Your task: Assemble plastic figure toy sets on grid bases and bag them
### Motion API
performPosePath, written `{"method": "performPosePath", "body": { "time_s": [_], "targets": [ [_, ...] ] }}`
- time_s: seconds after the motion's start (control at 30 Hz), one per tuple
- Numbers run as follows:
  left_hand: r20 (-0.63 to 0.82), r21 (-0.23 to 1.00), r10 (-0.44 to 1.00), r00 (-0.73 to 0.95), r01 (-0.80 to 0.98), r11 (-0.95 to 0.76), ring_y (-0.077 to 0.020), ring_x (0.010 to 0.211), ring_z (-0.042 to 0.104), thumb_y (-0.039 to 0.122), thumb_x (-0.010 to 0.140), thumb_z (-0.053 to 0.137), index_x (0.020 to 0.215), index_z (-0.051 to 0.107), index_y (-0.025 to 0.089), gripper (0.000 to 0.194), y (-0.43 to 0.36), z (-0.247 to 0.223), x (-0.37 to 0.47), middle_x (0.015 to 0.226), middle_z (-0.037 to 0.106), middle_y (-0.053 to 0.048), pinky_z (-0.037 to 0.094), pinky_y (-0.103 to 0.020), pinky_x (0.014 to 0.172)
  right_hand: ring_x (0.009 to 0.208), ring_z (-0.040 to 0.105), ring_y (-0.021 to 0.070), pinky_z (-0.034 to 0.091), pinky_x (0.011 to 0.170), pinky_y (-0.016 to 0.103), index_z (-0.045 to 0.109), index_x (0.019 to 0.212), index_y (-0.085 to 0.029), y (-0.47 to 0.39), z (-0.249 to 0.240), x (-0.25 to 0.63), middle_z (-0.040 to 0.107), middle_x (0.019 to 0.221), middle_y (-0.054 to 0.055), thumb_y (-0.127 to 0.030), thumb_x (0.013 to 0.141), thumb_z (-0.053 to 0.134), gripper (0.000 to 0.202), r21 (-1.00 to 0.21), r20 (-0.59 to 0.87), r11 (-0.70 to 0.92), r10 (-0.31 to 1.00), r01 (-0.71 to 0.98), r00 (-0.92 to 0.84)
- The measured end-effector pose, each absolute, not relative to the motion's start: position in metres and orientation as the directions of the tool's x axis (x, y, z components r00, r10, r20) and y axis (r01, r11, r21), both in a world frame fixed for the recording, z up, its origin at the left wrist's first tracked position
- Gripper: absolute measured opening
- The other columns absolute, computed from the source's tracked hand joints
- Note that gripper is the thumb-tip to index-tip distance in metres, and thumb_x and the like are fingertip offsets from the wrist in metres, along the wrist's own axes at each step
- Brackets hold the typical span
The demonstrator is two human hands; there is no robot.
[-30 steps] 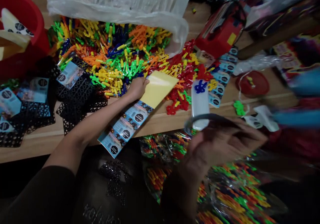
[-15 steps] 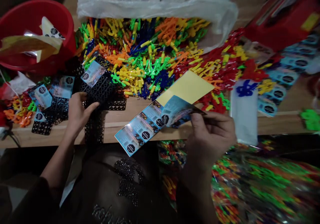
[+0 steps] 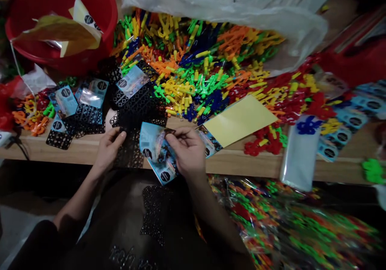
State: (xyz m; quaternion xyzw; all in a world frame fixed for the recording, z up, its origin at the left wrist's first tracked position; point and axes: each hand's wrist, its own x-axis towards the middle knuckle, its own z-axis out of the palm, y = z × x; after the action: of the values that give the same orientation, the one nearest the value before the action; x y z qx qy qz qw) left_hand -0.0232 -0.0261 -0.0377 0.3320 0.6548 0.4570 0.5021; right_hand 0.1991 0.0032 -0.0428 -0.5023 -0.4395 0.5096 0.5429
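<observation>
My right hand [image 3: 189, 151] pinches a blue printed label [image 3: 150, 137] by its edge. The label is curved and overlaps the sticker strip [image 3: 239, 121], whose bare yellow backing shows to the right and whose printed lower end lies under my hand. My left hand [image 3: 109, 147] is closed, thumb against fingers, on a black perforated plastic plate [image 3: 131, 151] at the table's front edge. Behind it lie more black perforated plates [image 3: 135, 99], one with a blue label [image 3: 132, 81] on it. Other labelled plates [image 3: 90, 109] lie to the left.
A red bucket [image 3: 110, 32] with yellow backing paper [image 3: 60, 32] stands at the back left. Bagged colourful plastic figures [image 3: 187, 83] heap across the table under a clear plastic sheet [image 3: 229, 4]. Clear bags [image 3: 301, 153] and label strips [image 3: 346, 129] lie right.
My right hand has moved left with the label, drawing it and the strip near my left hand. My left hand has closed its thumb and fingers on a black plate. The view has shifted.
</observation>
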Motion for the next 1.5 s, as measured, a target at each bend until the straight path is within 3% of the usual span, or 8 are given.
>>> {"method": "performPosePath", "body": {
  "time_s": [0.23, 0.43, 0.8, 1.07, 1.23, 1.33, 1.4, 1.5],
  "targets": [
    [-0.431, 0.881, 0.893, -0.133, -0.276, 0.384, -0.0246, 0.100, 0.073, 0.061, 0.085, 0.080, 0.102, 0.082, 0.021, 0.043, -0.027, -0.043, 0.013, 0.101, 0.082, -0.007, 0.056, -0.036, 0.090, 0.074, 0.059, 0.0111, 0.056, 0.070, 0.025, 0.060, 0.091, -0.026, 0.001, -0.056, 0.177, 0.063, 0.083, -0.004, -0.040, 0.074, 0.089, 0.037, -0.958, -0.200, -0.189, 0.979, -0.215, 0.031],
    [-0.469, 0.818, 0.882, -0.047, -0.399, 0.414, -0.0292, 0.109, 0.075, 0.069, 0.082, 0.083, 0.112, 0.082, 0.022, 0.056, -0.027, -0.036, 0.022, 0.103, 0.083, -0.009, 0.061, -0.042, 0.096, 0.077, 0.060, 0.0112, 0.056, 0.072, 0.025, 0.058, 0.092, -0.026, 0.003, -0.070, 0.186, 0.062, 0.085, -0.004, -0.043, 0.073, 0.089, 0.040, -0.945, -0.230, -0.217, 0.973, -0.244, 0.026],
    [-0.395, 0.870, 0.915, -0.078, -0.351, 0.346, -0.0287, 0.125, 0.070, 0.071, 0.085, 0.080, 0.118, 0.081, 0.023, 0.057, -0.031, -0.041, 0.029, 0.122, 0.081, -0.009, 0.051, -0.044, 0.116, 0.072, 0.059, 0.0121, 0.053, 0.066, 0.026, 0.058, 0.090, -0.025, -0.002, -0.067, 0.177, 0.063, 0.078, -0.005, -0.037, 0.076, 0.082, 0.031, -0.986, -0.124, -0.098, 0.971, -0.134, 0.203],
    [-0.399, 0.875, 0.912, 0.099, -0.256, 0.410, -0.0286, 0.134, 0.066, 0.052, 0.094, 0.077, 0.128, 0.079, 0.027, 0.042, -0.028, -0.038, 0.019, 0.129, 0.079, -0.007, 0.050, -0.043, 0.118, 0.070, 0.056, 0.0127, 0.050, 0.063, 0.027, 0.062, 0.094, -0.026, -0.004, -0.068, 0.179, 0.061, 0.079, -0.005, -0.038, 0.079, 0.083, 0.028, -0.997, -0.076, -0.068, 0.973, -0.042, 0.216],
    [-0.393, 0.875, 0.906, 0.155, -0.239, 0.421, -0.0321, 0.137, 0.064, 0.044, 0.090, 0.079, 0.126, 0.081, 0.028, 0.040, -0.026, -0.034, 0.011, 0.124, 0.081, -0.008, 0.053, -0.048, 0.118, 0.083, 0.058, 0.0153, 0.056, 0.074, 0.032, 0.071, 0.109, -0.029, 0.005, -0.064, 0.199, 0.065, 0.110, 0.002, -0.038, 0.070, 0.095, 0.047, -0.985, -0.036, -0.069, 0.979, 0.159, 0.201],
    [-0.398, 0.837, 0.889, 0.225, -0.307, 0.453, -0.0333, 0.136, 0.066, 0.043, 0.088, 0.080, 0.126, 0.081, 0.027, 0.041, -0.027, -0.030, 0.009, 0.124, 0.080, -0.010, 0.055, -0.050, 0.116, 0.082, 0.061, 0.0164, 0.059, 0.075, 0.034, 0.068, 0.124, -0.031, 0.013, -0.063, 0.209, 0.068, 0.104, 0.001, -0.046, 0.066, 0.098, 0.067, -0.989, -0.147, -0.146, 0.988, -0.013, 0.054],
    [-0.403, 0.807, 0.877, 0.260, -0.352, 0.475, -0.0342, 0.136, 0.066, 0.041, 0.085, 0.083, 0.131, 0.079, 0.027, 0.048, -0.028, -0.028, 0.010, 0.129, 0.079, -0.010, 0.056, -0.050, 0.114, 0.081, 0.064, 0.0169, 0.060, 0.077, 0.036, 0.069, 0.120, -0.029, 0.017, -0.064, 0.209, 0.070, 0.093, -0.001, -0.053, 0.075, 0.092, 0.056, -0.968, -0.198, -0.206, 0.978, -0.146, -0.064],
    [-0.423, 0.779, 0.876, 0.231, -0.401, 0.482, -0.0349, 0.138, 0.065, 0.039, 0.078, 0.089, 0.135, 0.076, 0.030, 0.059, -0.030, -0.030, 0.015, 0.135, 0.077, -0.010, 0.060, -0.049, 0.110, 0.089, 0.068, 0.0177, 0.062, 0.086, 0.037, 0.071, 0.109, -0.028, 0.020, -0.067, 0.204, 0.074, 0.095, 0.000, -0.058, 0.081, 0.086, 0.044, -0.956, -0.189, -0.177, 0.981, -0.234, 0.030]
  ]
}}
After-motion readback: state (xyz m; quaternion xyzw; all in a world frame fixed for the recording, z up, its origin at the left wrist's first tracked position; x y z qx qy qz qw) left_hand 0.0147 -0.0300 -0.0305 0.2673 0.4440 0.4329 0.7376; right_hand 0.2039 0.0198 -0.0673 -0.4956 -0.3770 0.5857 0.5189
